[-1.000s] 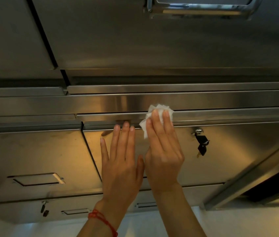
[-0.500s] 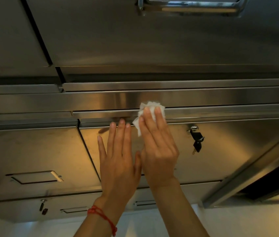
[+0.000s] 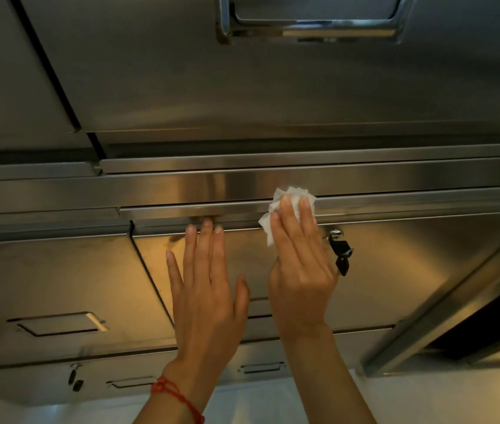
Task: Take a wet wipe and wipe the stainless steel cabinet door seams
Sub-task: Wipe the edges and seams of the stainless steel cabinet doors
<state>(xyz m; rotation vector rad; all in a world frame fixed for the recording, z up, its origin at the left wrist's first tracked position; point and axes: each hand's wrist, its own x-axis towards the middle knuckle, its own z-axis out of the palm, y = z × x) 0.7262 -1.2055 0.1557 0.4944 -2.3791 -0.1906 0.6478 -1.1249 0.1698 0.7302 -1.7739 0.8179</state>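
Right hand (image 3: pixel 299 264) hides most of wet wipe (image 3: pixel 288 206) (keys (image 3: pixel 342 255) partly).

R hand (image 3: pixel 300 270) flat on wet wipe (image 3: pixel 291 206) – door seam (image 3: pixel 395 198)

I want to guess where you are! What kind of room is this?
Probably a commercial kitchen: stainless steel cabinet doors, a big chrome latch handle, keys in a lock.
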